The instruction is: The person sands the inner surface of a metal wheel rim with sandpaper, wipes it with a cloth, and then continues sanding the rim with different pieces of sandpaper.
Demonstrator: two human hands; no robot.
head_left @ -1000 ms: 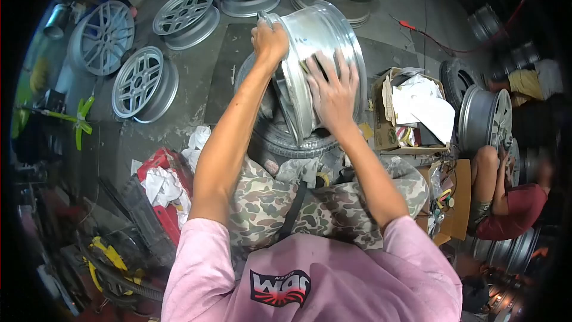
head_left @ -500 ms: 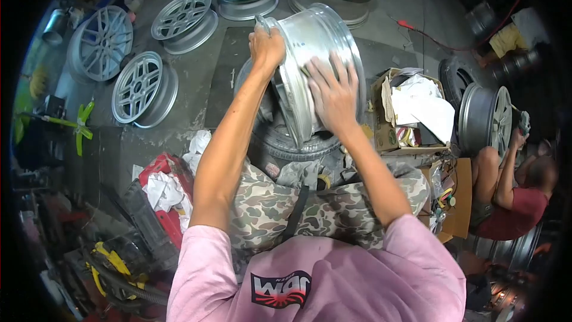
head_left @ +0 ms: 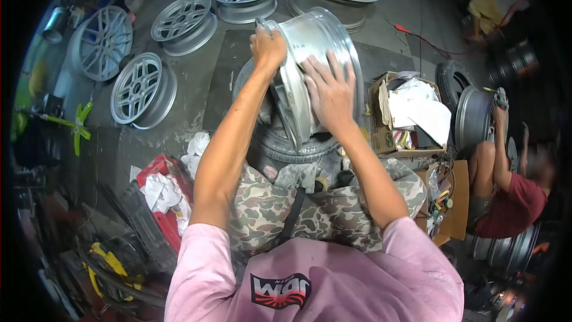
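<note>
A bare silver wheel rim (head_left: 317, 39) stands tilted on edge in front of me, above a tyre (head_left: 298, 154) on the floor. My left hand (head_left: 268, 48) is closed at the upper left edge of the rim, fingers wrapped round a small dark grey piece like folded sandpaper (head_left: 260, 22), most of it hidden by the fingers. On the outer barrel of the rim, my right hand (head_left: 335, 95) lies flat with its fingers spread.
Several silver wheels (head_left: 182, 18) lie or lean in an arc ahead. A cardboard box (head_left: 386, 125) of papers stands right, a red container (head_left: 170, 173) with white cloth left. Far right, a person (head_left: 512, 203) holds a tool (head_left: 499, 99) by another wheel (head_left: 469, 118). A green fan (head_left: 82, 122) is far left.
My hands keep their places on the rim, with only slight shifts. The person at the right has raised the tool up and to the left, over their wheel.
</note>
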